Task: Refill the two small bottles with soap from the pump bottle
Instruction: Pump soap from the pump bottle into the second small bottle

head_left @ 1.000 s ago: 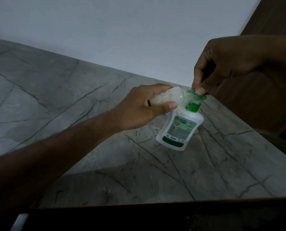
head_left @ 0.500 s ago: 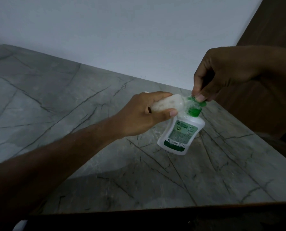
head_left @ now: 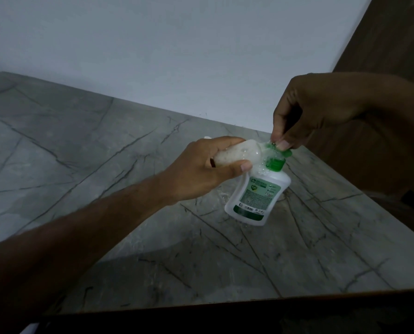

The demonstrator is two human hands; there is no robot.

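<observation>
The left hand (head_left: 201, 169) grips a small clear foamy bottle (head_left: 237, 154) sideways against the green pump (head_left: 277, 153) of the white green-labelled pump bottle (head_left: 256, 196); the right hand (head_left: 317, 112) pinches that pump above the grey marble counter (head_left: 104, 153).

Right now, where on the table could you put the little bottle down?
Bare marble table lies left of the left hand, back to the wall. More lies in front of the pump bottle, toward the near edge. It is crowded where the small bottle meets the pump under the right hand.
</observation>
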